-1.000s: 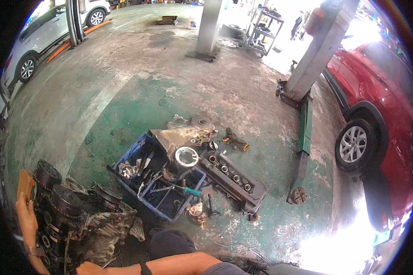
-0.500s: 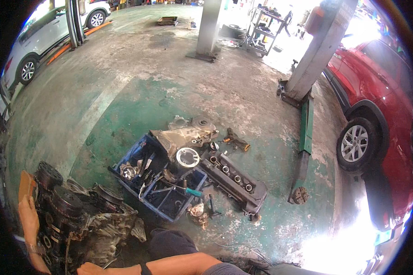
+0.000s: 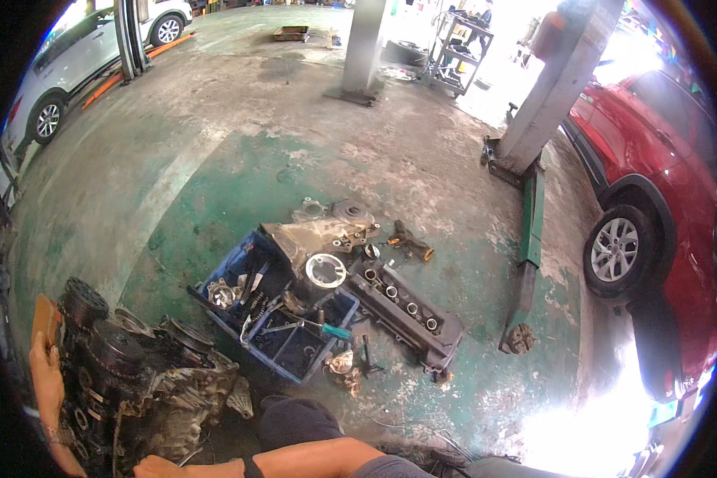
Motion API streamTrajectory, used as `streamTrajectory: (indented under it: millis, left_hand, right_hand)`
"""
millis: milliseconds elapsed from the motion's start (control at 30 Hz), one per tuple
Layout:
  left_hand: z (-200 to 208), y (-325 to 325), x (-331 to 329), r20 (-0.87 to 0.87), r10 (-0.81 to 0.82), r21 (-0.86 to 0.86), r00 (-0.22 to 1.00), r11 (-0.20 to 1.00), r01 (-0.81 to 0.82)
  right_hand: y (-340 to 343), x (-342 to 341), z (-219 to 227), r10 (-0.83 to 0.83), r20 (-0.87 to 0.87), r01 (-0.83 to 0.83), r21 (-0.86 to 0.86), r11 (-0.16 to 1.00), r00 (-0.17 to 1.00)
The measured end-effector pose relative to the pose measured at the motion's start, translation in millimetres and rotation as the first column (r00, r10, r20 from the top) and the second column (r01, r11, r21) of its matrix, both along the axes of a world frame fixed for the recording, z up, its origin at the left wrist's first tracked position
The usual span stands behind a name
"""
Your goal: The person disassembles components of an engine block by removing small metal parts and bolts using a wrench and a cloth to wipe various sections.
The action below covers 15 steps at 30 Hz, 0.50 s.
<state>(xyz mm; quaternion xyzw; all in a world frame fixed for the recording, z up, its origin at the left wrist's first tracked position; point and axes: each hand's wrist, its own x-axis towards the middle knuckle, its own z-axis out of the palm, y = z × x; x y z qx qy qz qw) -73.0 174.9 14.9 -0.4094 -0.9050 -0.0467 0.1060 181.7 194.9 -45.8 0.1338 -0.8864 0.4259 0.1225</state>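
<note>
A dirty engine block [image 3: 175,398] with dark pulleys [image 3: 118,348] stands at the lower left. At its left side my left hand [image 3: 46,373] has its fingers curled at the lower end of a flat orange-brown piece [image 3: 46,320], which rests upright by the pulleys. My right hand [image 3: 155,467] is closed low at the engine's near side, partly cut off by the lower edge. A thin metal rod [image 3: 190,456] shows beside it; what the fingers grip is hidden.
Right of the engine is a blue crate [image 3: 275,370] with tools and a green-handled screwdriver [image 3: 336,331]. A metal housing [image 3: 307,243] leans on it. A black valve cover [image 3: 406,315] lies beyond. A lift arm [image 3: 526,263] and a red car [image 3: 661,159] stand right.
My left hand has shifted very slightly at the flat piece. My right hand stays in place, and the engine and the parts on the floor lie as before.
</note>
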Motion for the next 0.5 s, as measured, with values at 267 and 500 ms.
streamTrajectory:
  millis: [267,500]
  left_hand:
    - [4.7,13.3,6.0,-0.073,-0.015,-0.040,0.997,0.999,0.012]
    - [25.8,28.7,43.4,0.063,0.126,-0.118,0.990,0.986,-0.118]
  right_hand:
    - [-2.0,-2.4,0.9,0.004,0.013,-0.004,0.031,0.999,1.000]
    - [-41.7,-47.5,-55.2,-0.094,-0.043,0.094,-0.014,0.996,0.995]
